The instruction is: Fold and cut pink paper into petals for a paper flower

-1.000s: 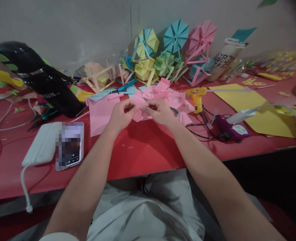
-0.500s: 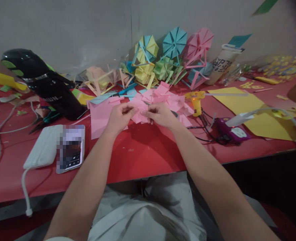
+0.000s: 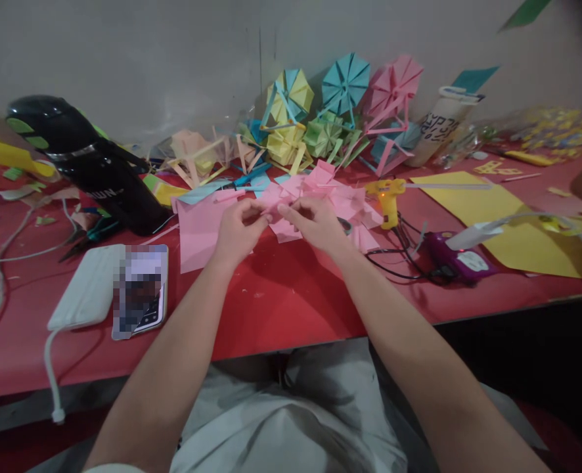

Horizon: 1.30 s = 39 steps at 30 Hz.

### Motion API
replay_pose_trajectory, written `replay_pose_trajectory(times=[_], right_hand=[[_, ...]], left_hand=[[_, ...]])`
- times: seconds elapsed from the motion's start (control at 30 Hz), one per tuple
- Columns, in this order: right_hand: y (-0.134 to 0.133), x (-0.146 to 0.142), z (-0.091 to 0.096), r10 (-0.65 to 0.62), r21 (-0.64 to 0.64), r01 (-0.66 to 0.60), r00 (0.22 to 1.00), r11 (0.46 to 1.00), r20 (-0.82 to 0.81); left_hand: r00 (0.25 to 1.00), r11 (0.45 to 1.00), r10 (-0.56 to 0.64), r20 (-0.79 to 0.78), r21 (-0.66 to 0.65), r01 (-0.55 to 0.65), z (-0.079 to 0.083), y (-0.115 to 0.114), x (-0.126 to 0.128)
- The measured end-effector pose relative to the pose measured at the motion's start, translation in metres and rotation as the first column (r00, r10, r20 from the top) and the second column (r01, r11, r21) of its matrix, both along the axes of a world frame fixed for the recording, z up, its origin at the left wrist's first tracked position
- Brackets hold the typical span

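My left hand point(image 3: 244, 226) and my right hand point(image 3: 313, 223) meet over the middle of the red table. Between their fingertips they pinch a small piece of pink paper point(image 3: 272, 211), mostly covered by the fingers. Right behind it lies a heap of folded pink paper pieces point(image 3: 320, 187), so the held piece's outline is hard to make out. A flat pink sheet point(image 3: 197, 233) lies beside my left hand. The round dark handle of what looks like scissors point(image 3: 344, 225) shows by my right wrist, partly under the pink paper.
A yellow glue gun point(image 3: 388, 200) stands right of the heap, its cord running to a purple power socket point(image 3: 461, 259) near a yellow sheet point(image 3: 512, 223). Folded paper umbrellas point(image 3: 345, 92) line the wall. On the left are a black bottle point(image 3: 108, 177), a phone point(image 3: 140, 289) and a white power bank point(image 3: 88, 289).
My right fingertips have shifted slightly left, closer to my left fingertips, and the pinched pink paper shows less. The surroundings have not moved.
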State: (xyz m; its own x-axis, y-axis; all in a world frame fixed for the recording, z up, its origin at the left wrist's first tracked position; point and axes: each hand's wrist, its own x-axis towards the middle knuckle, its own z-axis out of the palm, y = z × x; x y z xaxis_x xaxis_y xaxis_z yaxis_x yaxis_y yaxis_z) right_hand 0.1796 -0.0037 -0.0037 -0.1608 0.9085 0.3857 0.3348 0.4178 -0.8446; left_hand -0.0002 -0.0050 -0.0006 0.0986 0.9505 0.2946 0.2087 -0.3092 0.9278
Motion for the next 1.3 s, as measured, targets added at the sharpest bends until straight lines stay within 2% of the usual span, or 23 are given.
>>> replay_pose_trajectory(times=[0.1,0.2,0.43,0.67,0.8,0.9,1.1,1.2,1.3], right_hand=[[-0.001,-0.002,0.001,0.031,0.006,-0.031,1.000,1.000,0.005],[-0.001,-0.001,0.001,0.070,0.013,-0.070,0.998,0.997,0.001],[-0.002,0.002,0.002,0.184,-0.049,-0.181,0.982,0.982,0.048],[0.001,0.004,0.000,0.169,-0.061,-0.164,0.983,0.985,0.073],[0.001,0.005,0.000,0.144,-0.045,-0.139,0.979,0.989,0.141],[-0.001,0.003,0.000,0.094,0.002,-0.097,0.973,0.995,0.209],[-0.006,-0.001,0.002,-0.082,0.119,0.068,0.990,0.991,0.115],[-0.007,-0.002,0.002,0.000,0.082,-0.009,0.995,0.997,0.099],[-0.007,-0.004,0.000,0.045,0.048,-0.053,0.988,0.997,0.150]], left_hand=[[0.990,0.991,-0.135,-0.041,0.018,0.136,0.005,-0.007,0.003],[0.981,0.982,-0.190,-0.035,0.007,0.190,0.008,-0.009,0.004],[0.984,0.985,-0.167,-0.066,-0.043,0.164,0.007,-0.005,-0.001],[0.981,0.982,-0.177,-0.077,-0.084,0.171,0.009,-0.007,-0.004],[0.987,0.985,-0.135,-0.089,-0.122,0.124,0.009,-0.009,-0.001],[0.987,0.999,-0.046,-0.154,-0.034,0.042,0.006,-0.009,0.003],[0.959,0.976,0.184,-0.214,0.155,-0.152,-0.002,-0.006,0.003],[0.955,0.974,0.179,-0.239,0.183,-0.137,-0.002,-0.006,0.003],[0.952,0.979,0.091,-0.291,0.203,-0.031,-0.001,-0.010,0.005]])
